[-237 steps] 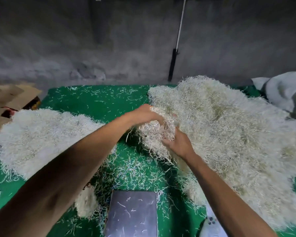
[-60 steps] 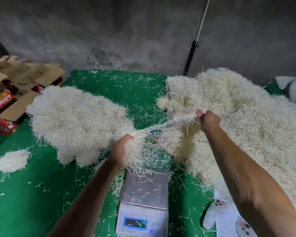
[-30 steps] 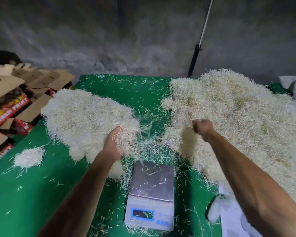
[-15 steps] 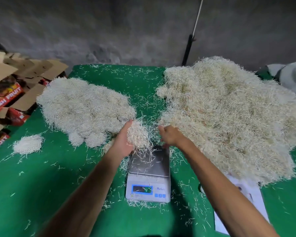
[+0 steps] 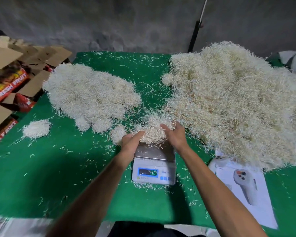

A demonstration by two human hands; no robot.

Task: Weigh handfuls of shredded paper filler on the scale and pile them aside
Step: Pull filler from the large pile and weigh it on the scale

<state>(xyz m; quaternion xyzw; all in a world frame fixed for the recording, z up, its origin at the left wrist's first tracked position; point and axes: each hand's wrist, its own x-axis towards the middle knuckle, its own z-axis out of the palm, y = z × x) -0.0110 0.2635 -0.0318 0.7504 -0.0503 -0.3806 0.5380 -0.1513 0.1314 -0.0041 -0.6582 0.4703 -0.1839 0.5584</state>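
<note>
A small digital scale (image 5: 153,165) with a steel platform and lit blue display stands on the green table (image 5: 58,177). A handful of shredded paper (image 5: 152,131) lies on the far part of its platform. My left hand (image 5: 131,141) touches the handful's left side and my right hand (image 5: 175,135) its right side, fingers fairly straight, cupping it between them. The large loose heap of filler (image 5: 232,100) spreads to the right. A flatter pile of rounded clumps (image 5: 89,94) lies to the left.
Two separate small clumps (image 5: 37,128) (image 5: 117,134) lie left of the scale. Open cardboard fruit boxes (image 5: 9,82) crowd the table's left edge. A printed sheet (image 5: 246,190) and a white controller (image 5: 217,162) lie right of the scale. Loose strands litter the cloth.
My left hand tore a handful from the big heap and carried it down onto the scale. My right hand came over from the heap to its other side. The display now shows digits.
</note>
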